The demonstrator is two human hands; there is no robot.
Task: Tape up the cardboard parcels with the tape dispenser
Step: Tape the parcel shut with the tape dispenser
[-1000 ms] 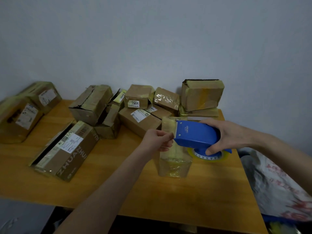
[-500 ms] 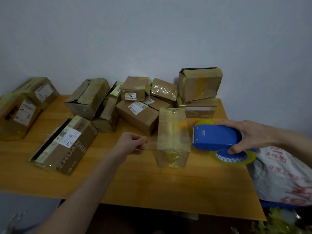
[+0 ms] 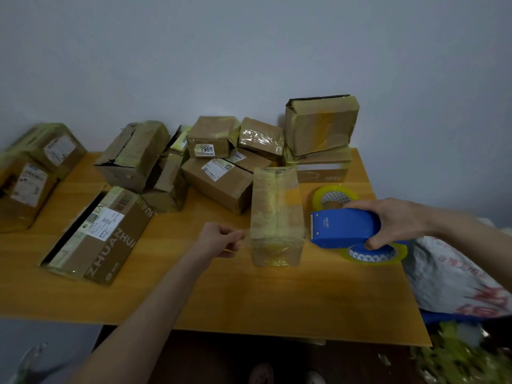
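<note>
A small upright cardboard parcel (image 3: 275,214), wrapped in shiny clear tape, stands in the middle of the wooden table (image 3: 277,300). My right hand (image 3: 393,220) grips a blue tape dispenser (image 3: 343,227) just right of the parcel, with its yellowish tape roll (image 3: 371,254) underneath. My left hand (image 3: 220,239) pinches the free end of a clear tape strip (image 3: 246,239) just left of the parcel. The strip runs across the parcel's front, from my left fingers to the dispenser.
Several taped cardboard boxes are heaped along the wall, among them a long "ZHUANZHUAN" box (image 3: 97,234) at front left. A spare tape roll (image 3: 333,196) lies behind the dispenser. A printed plastic bag (image 3: 454,278) hangs off the table's right edge.
My hands have drawn apart: the left pulled the tape end leftward and the right carried the dispenser rightward past the parcel, stretching tape across it. The spare roll is now uncovered.
</note>
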